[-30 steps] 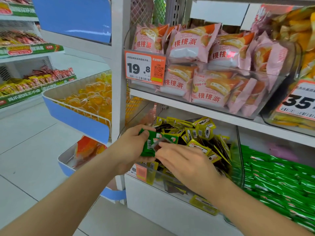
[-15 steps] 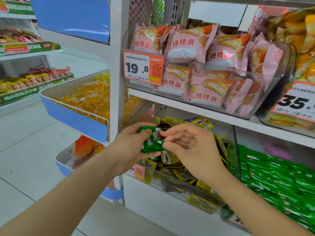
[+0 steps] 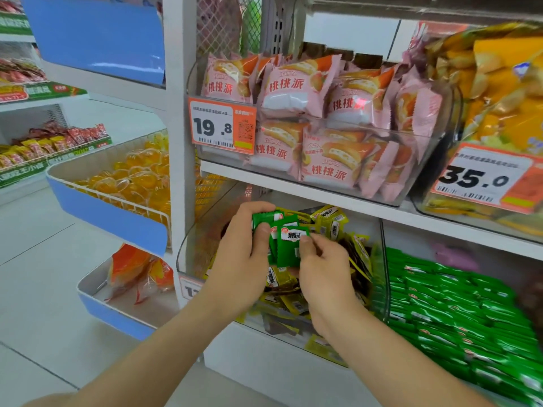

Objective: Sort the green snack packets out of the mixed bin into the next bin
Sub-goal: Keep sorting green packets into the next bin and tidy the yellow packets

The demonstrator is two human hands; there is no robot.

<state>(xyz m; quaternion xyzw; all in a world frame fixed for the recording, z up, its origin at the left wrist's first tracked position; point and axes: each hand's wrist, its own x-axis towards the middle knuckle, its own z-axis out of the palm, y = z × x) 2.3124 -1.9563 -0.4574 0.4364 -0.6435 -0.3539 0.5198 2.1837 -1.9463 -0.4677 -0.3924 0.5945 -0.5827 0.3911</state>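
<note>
A: Fingers [image 3: 305, 245] status?
B: Right hand [image 3: 323, 274]: thumb and forefinger closed on the front green packet [image 3: 289, 248] at its right edge. Left hand [image 3: 244, 257]: fingers wrapped around a fanned stack of green packets [image 3: 264, 218], thumb pressed on top.
A: Packet location?
B: Held above the mixed bin [image 3: 199, 245], which contains yellow packets [image 3: 332, 221]. The next bin [image 3: 385, 274], directly right, holds green packets in rows. Pink cake packs [image 3: 293, 86] occupy the shelf above.
</note>
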